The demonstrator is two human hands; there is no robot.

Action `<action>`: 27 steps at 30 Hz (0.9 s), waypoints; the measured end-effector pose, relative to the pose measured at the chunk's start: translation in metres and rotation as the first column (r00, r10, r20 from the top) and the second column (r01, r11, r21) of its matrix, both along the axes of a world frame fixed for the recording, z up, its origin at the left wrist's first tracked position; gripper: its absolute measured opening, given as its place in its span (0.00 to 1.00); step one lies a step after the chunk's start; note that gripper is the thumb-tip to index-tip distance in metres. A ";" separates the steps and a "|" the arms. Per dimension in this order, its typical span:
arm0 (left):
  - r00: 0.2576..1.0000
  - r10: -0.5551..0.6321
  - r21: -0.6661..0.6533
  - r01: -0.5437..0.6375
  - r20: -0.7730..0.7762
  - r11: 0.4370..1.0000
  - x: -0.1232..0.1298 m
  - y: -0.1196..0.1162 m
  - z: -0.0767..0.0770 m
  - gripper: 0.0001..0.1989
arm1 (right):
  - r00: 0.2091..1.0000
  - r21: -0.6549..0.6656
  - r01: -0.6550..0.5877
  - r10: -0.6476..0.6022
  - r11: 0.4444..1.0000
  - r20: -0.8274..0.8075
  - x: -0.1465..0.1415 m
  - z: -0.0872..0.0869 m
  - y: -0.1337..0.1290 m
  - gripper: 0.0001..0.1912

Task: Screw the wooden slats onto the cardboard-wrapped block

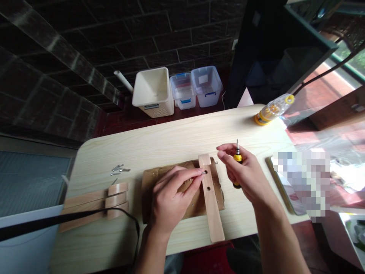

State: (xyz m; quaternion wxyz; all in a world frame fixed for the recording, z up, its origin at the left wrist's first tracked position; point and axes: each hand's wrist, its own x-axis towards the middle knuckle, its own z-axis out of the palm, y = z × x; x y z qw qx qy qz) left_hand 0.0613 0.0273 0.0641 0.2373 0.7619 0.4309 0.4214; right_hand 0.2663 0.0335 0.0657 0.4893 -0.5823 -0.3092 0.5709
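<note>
Left hand (171, 194) pinches small screw (204, 172) at wooden slat (211, 198) hole; right hand (245, 173), at 3 o'clock, grips yellow screwdriver (237, 160), handle mostly hidden.

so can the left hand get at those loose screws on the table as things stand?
Probably yes. The screws lie in the open on the table, nothing between. But the left hand already pinches something small at the wooden slat.

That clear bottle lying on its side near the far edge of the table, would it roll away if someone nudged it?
Probably yes. The bottle is round and lies on its side on the smooth wooden table, so a sideways nudge would likely set it rolling. It looks like thin clear plastic, so probably light. Nothing touches it to stop it, and the table edge is close.
</note>
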 end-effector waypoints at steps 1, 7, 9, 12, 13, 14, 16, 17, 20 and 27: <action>1.000 -0.006 -0.001 0.006 0.000 1.000 0.000 0.000 -0.001 0.12 | 0.998 0.000 -0.048 0.048 0.999 0.032 0.001 -0.001 -0.001 0.19; 1.000 -0.011 0.009 0.011 -0.022 1.000 0.003 0.001 -0.003 0.12 | 0.965 -0.007 -0.216 0.215 0.976 0.149 0.003 0.001 -0.003 0.19; 0.999 -0.015 0.016 0.016 -0.033 1.000 0.004 0.001 -0.003 0.12 | 0.956 -0.016 -0.232 0.231 0.973 0.183 0.003 0.002 -0.003 0.20; 0.999 -0.018 0.053 0.021 -0.048 0.998 0.005 0.003 -0.004 0.13 | 0.945 -0.040 -0.261 0.264 0.964 0.194 0.004 0.002 -0.003 0.22; 0.998 -0.019 0.070 0.023 -0.052 0.997 0.006 0.003 -0.005 0.13 | 0.942 -0.051 -0.273 0.278 0.961 0.190 0.005 0.002 -0.003 0.22; 0.998 -0.020 0.086 0.025 -0.058 0.996 0.006 0.004 -0.005 0.13 | 0.938 -0.059 -0.286 0.292 0.957 0.186 0.005 0.002 -0.003 0.23; 0.997 -0.023 0.111 0.032 -0.074 0.993 0.006 0.005 -0.006 0.13 | 0.933 -0.059 -0.306 0.311 0.950 0.180 0.006 0.002 -0.003 0.22; 0.996 -0.028 0.116 0.037 -0.081 0.993 0.006 0.005 -0.007 0.14 | 0.932 -0.051 -0.313 0.317 0.948 0.179 0.007 0.001 -0.002 0.22; 0.995 -0.047 0.116 0.057 -0.084 0.992 0.007 0.005 -0.007 0.15 | 0.925 -0.017 -0.339 0.336 0.941 0.179 0.007 -0.001 -0.002 0.20; 0.993 -0.052 0.101 0.063 -0.104 0.993 0.009 0.005 -0.007 0.15 | 0.916 -0.020 -0.328 0.323 0.944 0.238 0.006 -0.003 -0.001 0.19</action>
